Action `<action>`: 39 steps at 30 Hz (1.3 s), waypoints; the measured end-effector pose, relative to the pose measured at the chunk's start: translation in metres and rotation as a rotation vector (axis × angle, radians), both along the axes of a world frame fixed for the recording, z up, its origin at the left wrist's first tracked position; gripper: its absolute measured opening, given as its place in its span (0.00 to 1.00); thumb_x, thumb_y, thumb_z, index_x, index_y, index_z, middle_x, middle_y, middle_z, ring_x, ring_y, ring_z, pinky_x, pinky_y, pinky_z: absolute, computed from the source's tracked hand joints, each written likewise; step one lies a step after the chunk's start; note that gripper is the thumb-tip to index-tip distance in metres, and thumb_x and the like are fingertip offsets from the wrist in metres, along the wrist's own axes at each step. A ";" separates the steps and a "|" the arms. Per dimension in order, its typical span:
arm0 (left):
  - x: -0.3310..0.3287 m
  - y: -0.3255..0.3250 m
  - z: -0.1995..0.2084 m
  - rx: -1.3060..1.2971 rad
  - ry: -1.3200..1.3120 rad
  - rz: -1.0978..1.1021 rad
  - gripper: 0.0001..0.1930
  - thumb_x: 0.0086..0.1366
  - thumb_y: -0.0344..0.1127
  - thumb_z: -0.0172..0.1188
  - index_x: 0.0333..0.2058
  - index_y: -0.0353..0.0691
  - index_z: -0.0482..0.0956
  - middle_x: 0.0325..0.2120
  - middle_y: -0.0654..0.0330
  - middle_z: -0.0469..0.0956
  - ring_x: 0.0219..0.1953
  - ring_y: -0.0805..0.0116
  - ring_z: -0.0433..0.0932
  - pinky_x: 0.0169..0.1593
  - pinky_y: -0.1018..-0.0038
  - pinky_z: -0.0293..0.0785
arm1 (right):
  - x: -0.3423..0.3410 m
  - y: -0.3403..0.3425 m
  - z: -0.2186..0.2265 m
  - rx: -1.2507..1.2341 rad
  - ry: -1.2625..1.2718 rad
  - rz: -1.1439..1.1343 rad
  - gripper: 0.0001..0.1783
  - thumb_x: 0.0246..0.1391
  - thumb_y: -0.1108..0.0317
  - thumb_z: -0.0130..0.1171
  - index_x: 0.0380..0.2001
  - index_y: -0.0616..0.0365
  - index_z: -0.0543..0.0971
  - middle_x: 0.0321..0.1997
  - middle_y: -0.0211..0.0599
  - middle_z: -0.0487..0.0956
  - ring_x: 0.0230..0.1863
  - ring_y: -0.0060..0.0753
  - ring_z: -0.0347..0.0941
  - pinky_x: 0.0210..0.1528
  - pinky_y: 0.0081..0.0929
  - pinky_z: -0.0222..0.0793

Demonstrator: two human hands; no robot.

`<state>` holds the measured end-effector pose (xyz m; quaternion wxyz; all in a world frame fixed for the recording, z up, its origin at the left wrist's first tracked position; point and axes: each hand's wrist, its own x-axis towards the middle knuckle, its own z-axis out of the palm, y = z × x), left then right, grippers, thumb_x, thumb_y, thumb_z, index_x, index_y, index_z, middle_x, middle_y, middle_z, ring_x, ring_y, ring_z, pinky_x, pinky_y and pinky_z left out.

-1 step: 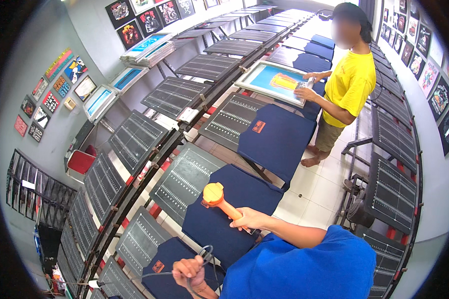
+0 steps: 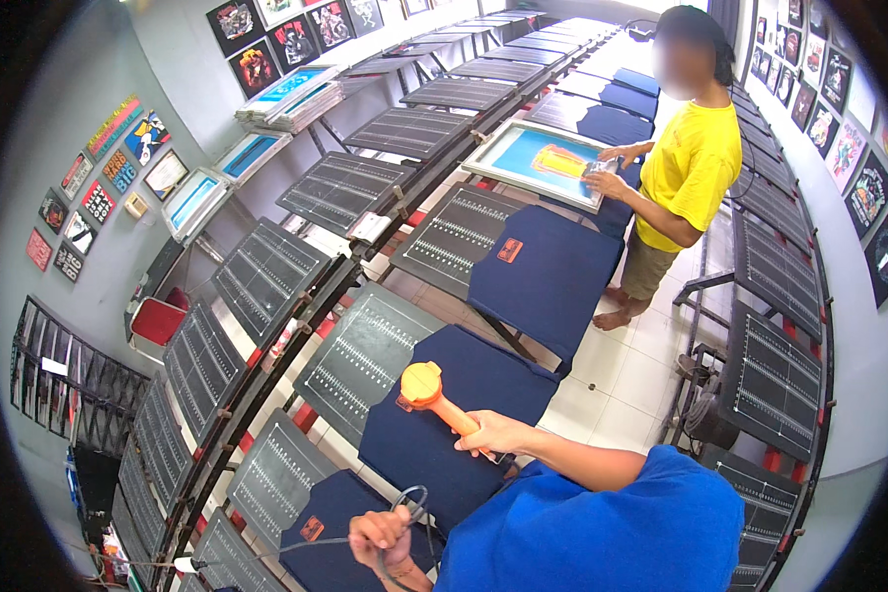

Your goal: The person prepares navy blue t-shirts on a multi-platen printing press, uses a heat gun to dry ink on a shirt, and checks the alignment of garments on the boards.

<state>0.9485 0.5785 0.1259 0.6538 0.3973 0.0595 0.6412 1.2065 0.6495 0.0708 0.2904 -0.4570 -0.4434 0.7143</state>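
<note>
My right hand [image 2: 493, 434] grips the handle of an orange heat gun [image 2: 422, 385], whose round head is over a navy fabric panel [image 2: 474, 370] laid on a slanted board. Lower down, my left hand [image 2: 380, 538] is closed around a looped grey cable [image 2: 416, 501]. Beside it lies another navy panel [image 2: 331, 508] with a small orange print. Farther along, a third navy panel [image 2: 543, 276] carries a similar print [image 2: 509, 251]. The heat gun's underside is hidden.
A person in a yellow shirt [image 2: 696, 163] has both hands at a framed printing screen [image 2: 498, 163] ahead. Dark boards with white marks [image 2: 370, 350] line the long metal rack [image 2: 296, 331]. Another board row [image 2: 775, 380] stands right. A red chair [image 2: 158, 321] is left.
My left hand has shifted slightly to the right with the cable. The heat gun stays in almost the same place.
</note>
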 end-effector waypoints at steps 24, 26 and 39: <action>0.143 0.056 -0.036 -0.281 0.087 0.244 0.28 0.75 0.48 0.36 0.16 0.41 0.67 0.07 0.66 0.58 0.12 0.73 0.51 0.28 0.70 0.51 | 0.229 0.155 0.018 0.035 -0.069 -0.208 0.13 0.58 0.63 0.57 0.39 0.60 0.70 0.27 0.30 0.76 0.22 0.20 0.75 0.18 0.17 0.68; 0.181 0.063 -0.049 -0.368 0.078 0.297 0.28 0.75 0.47 0.36 0.16 0.40 0.68 0.07 0.66 0.59 0.13 0.72 0.52 0.30 0.70 0.53 | 0.259 0.176 0.015 0.022 -0.076 -0.198 0.13 0.57 0.62 0.58 0.38 0.59 0.70 0.26 0.29 0.75 0.22 0.19 0.75 0.17 0.16 0.68; 0.303 0.102 -0.031 -0.416 0.219 0.507 0.27 0.71 0.46 0.45 0.14 0.37 0.69 0.05 0.65 0.58 0.12 0.74 0.52 0.28 0.71 0.54 | 0.345 0.275 0.012 0.045 -0.193 0.002 0.12 0.56 0.61 0.58 0.32 0.58 0.71 0.22 0.27 0.72 0.20 0.21 0.74 0.16 0.18 0.66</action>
